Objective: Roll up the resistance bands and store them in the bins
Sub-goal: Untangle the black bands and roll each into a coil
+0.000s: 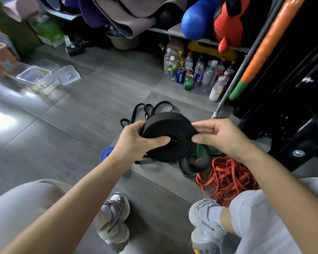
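Our shoes (207, 222), partly covered by arms and knees. Next, left hand (136, 138) and right hand (220, 136), each pinching the coiled black band (171, 136) between thumb and curled fingers, held above the floor. Beneath, half hidden: orange bands (228, 178), green band (187, 173), blue band (106, 153), thin black bands (151, 109). Far left, clear bins (39, 77), blurred; we cannot make out contents.

You have two hands, left hand (136, 142) and right hand (222, 136), gripping one rolled black band (171, 142). On the floor (77, 125): one blue band (107, 153) at 9 o'clock, one green band (185, 174) at 5, three cans (180, 76) at 1, and at least three clear bins (35, 77), blurred, at 10.
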Motion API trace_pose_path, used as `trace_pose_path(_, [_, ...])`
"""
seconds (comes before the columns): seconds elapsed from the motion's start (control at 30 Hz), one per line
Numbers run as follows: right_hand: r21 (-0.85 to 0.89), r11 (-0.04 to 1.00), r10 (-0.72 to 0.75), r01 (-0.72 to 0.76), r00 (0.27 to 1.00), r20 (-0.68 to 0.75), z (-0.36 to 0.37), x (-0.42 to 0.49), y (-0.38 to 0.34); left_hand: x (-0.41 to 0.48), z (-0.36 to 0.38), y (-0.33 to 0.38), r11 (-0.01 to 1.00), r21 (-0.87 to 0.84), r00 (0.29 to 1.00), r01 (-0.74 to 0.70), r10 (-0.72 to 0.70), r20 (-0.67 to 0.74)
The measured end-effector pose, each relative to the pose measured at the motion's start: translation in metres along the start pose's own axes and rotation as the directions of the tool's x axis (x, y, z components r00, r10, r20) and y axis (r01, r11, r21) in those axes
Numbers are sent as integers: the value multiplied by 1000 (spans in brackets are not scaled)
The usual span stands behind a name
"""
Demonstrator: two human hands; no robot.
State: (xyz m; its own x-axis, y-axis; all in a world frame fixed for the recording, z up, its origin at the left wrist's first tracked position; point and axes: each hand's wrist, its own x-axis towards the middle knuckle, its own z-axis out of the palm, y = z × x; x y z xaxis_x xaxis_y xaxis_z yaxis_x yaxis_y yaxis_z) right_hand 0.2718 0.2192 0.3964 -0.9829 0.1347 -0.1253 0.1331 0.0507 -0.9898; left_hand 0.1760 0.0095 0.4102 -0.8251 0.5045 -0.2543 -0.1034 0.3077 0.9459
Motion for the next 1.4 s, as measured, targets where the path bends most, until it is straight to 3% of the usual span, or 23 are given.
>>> trace_pose_path(0.17, [-62,997,53,-55,998,-32,11,4,-1,3,-1,-2,980,-194,995,49,-66,-78])
trace_pose_path(0.3, [30,994,108,-107,993,-51,28,5,-1,4,-2,2,953,-300,988,46,-88,-126])
trace_pose_path(0.53, [259,962,154,-86,955,-254,53,24,-7,5,-8,4,860,-507,987,53,-123,-105])
trace_pose_path(0.9, [240,967,137,-82,965,-223,83,39,-22,0,-34,-3,751,-660,975,17,-160,-157])
trace_pose_path(1.1, [450,888,235,-94,934,-269,119,52,-34,-4,-48,-10,700,-713,969,43,-202,-140])
trace_pose_path(1.27, [146,985,151,-95,882,-447,142,75,-37,3,-46,-14,627,-779,948,26,-263,-180])
trace_pose_path(1.4, [-83,981,124,-177,892,-434,146,94,-34,18,-56,-25,621,-784,916,-2,-314,-251])
